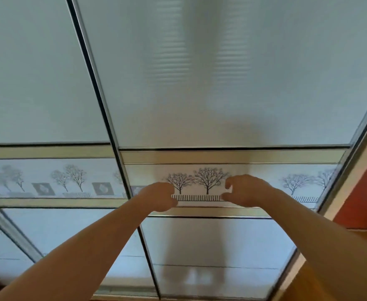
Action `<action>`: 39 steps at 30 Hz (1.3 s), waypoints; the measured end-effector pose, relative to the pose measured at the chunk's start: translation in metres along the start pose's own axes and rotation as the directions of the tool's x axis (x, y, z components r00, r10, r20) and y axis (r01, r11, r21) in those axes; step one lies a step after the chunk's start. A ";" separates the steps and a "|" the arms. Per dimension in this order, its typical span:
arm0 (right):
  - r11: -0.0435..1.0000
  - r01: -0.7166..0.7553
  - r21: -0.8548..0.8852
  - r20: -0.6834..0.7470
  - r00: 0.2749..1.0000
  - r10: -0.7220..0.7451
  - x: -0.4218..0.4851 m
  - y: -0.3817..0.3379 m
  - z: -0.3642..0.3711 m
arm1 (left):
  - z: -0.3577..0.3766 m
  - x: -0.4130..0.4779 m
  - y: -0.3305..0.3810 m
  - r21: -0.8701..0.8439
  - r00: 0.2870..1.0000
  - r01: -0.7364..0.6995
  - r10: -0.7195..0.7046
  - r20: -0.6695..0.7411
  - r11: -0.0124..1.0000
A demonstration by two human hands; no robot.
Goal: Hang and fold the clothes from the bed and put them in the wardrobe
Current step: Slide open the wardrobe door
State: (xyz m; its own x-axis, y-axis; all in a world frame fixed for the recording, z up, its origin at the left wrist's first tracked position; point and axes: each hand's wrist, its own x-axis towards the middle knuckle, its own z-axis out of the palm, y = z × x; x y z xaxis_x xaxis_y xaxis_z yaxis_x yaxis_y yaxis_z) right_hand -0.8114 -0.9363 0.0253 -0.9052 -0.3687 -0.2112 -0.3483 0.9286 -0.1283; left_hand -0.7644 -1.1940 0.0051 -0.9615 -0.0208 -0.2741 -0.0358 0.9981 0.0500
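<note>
Two bare forearms reach forward. The left hand (pixel 159 197) and right hand (pixel 246 190) are both curled and hold nothing, close to the tree-patterned band (pixel 206 181) of the wardrobe door (pixel 221 83). No clothes or bed are in view. The step looks like opening the closed wardrobe. Next, the hands likely need a flat press to slide this door left, over the neighbouring door (pixel 26 83). The orange wall (pixel 365 192) hems in the right edge, so the free room lies leftward.
</note>
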 end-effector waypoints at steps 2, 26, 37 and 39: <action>1.000 0.000 0.003 -0.052 0.999 0.000 -0.009 0.002 -0.025 | -0.027 -0.002 0.009 0.011 0.999 -0.027 0.027 -0.031 1.000; 0.998 0.037 -0.049 -0.724 0.687 -0.061 -0.038 0.029 -0.191 | -0.209 -0.038 0.057 0.003 0.664 -0.069 0.048 -0.746 0.998; 0.958 -0.216 -0.187 -0.826 0.563 -0.034 -0.009 0.065 -0.198 | -0.233 -0.004 0.062 0.249 0.522 0.029 0.198 -0.830 0.968; 0.954 -0.233 -0.186 -0.815 0.580 -0.018 -0.005 0.062 -0.196 | -0.230 0.001 0.061 0.288 0.540 0.081 0.201 -0.817 0.954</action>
State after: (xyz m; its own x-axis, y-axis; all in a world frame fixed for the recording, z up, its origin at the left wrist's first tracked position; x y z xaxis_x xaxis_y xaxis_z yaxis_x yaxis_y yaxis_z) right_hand -0.8759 -0.8686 0.2084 -0.7170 -0.1954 0.6692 -0.1668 0.9801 0.1075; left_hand -0.8303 -1.1461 0.2290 -0.7495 0.1418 0.6466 -0.0334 0.9675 -0.2508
